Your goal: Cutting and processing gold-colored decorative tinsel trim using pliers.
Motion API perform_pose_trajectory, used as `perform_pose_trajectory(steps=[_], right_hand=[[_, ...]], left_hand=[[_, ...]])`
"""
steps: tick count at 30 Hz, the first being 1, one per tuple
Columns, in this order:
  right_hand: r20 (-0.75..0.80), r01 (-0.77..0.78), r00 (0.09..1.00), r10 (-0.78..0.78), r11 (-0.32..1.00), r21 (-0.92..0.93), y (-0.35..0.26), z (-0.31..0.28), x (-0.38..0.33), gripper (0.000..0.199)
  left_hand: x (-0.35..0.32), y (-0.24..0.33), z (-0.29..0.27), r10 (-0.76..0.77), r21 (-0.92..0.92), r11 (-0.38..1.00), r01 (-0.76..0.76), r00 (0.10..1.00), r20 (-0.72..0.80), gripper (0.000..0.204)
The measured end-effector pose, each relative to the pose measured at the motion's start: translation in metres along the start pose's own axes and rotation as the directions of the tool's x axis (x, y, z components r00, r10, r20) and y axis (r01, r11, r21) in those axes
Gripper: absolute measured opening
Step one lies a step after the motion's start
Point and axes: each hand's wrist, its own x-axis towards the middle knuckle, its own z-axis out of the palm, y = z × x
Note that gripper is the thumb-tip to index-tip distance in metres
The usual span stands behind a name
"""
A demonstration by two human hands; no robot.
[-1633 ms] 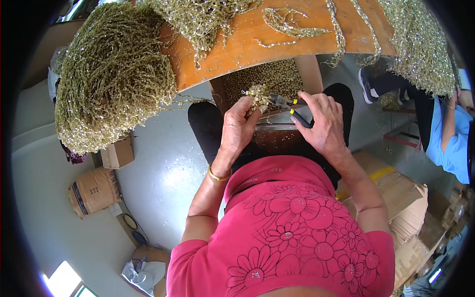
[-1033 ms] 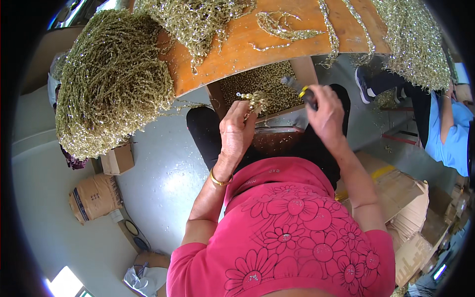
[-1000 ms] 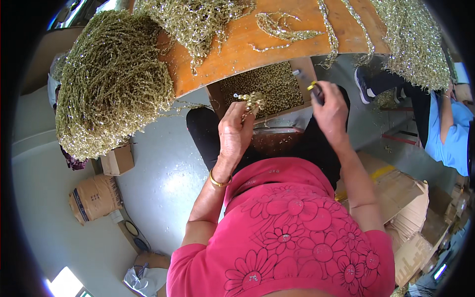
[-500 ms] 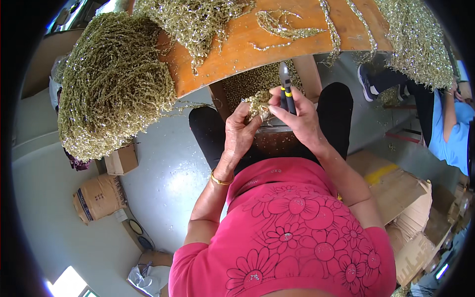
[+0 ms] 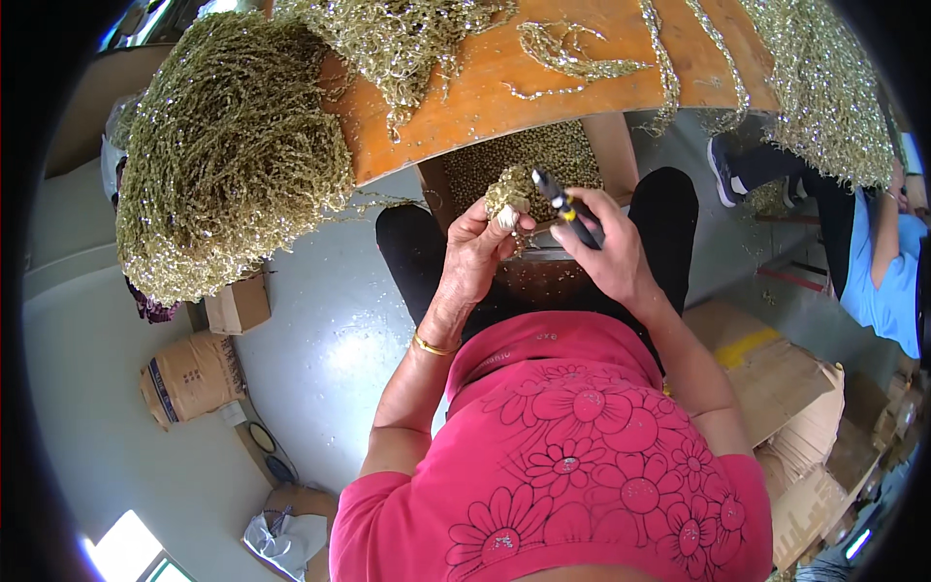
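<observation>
My left hand (image 5: 473, 254) pinches a small bunch of gold beaded strands (image 5: 508, 186), its thumb pressed on top. In my right hand (image 5: 618, 254) are cutting pliers (image 5: 565, 209) with black handles and yellow bands. Their dark jaws point up and left, close beside the bunch but apart from it. Whether the jaws are parted is too small to tell. Beneath my hands, between my knees, a cardboard box (image 5: 613, 155) holds a mass of small gold beads (image 5: 572, 145).
An orange-brown wooden table (image 5: 436, 131) lies ahead, bearing loose gold strands (image 5: 582, 60). Thick gold bundles hang at the left (image 5: 233, 165) and right (image 5: 824, 97). Cardboard boxes (image 5: 766, 378) stand at my right; a wrapped package (image 5: 194, 378) is at left. Another person in blue (image 5: 887, 262) sits far right.
The pliers have tilted from upright to leaning left, and my right hand has drawn slightly away to the right. My left hand has turned the bunch upward.
</observation>
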Motion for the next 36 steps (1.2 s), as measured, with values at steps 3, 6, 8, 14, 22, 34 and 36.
perform_pose_trajectory(steps=[3, 6, 8, 14, 22, 34, 36], right_hand=[[-0.034, 0.209, 0.973, -0.229, 0.932, -0.297, 0.004, -0.012, -0.003, 0.034], [0.034, 0.298, 0.937, -0.349, 0.742, -0.600, -0.002, -0.020, -0.002, 0.042], [0.049, 0.311, 0.930, -0.364, 0.707, -0.635, -0.004, -0.023, -0.001, 0.043], [0.099, 0.323, 0.923, -0.371, 0.611, -0.723, -0.009, -0.027, 0.003, 0.049], [0.141, 0.320, 0.937, -0.321, 0.619, -0.718, -0.010, -0.029, 0.002, 0.051], [0.152, 0.313, 0.940, -0.304, 0.600, -0.736, -0.013, -0.032, -0.002, 0.050], [0.161, 0.317, 0.941, -0.297, 0.610, -0.727, -0.013, -0.031, -0.002, 0.050]], left_hand=[[0.001, 0.003, 0.002, 0.003, 0.001, 1.000, -0.004, 1.000, 0.025, 0.022], [0.000, 0.003, 0.002, -0.005, -0.008, 1.000, 0.005, 0.999, 0.041, 0.021], [0.000, 0.002, 0.002, -0.003, -0.002, 1.000, 0.003, 0.999, 0.045, 0.020], [-0.002, 0.002, 0.001, 0.013, 0.127, 0.992, -0.018, 0.999, 0.044, 0.016], [-0.006, 0.003, 0.002, 0.066, 0.266, 0.961, -0.074, 0.997, 0.040, 0.012], [-0.007, 0.004, 0.003, 0.108, 0.332, 0.938, -0.101, 0.994, -0.004, 0.014], [-0.007, 0.005, 0.004, 0.103, 0.349, 0.932, -0.095, 0.995, -0.003, 0.013]])
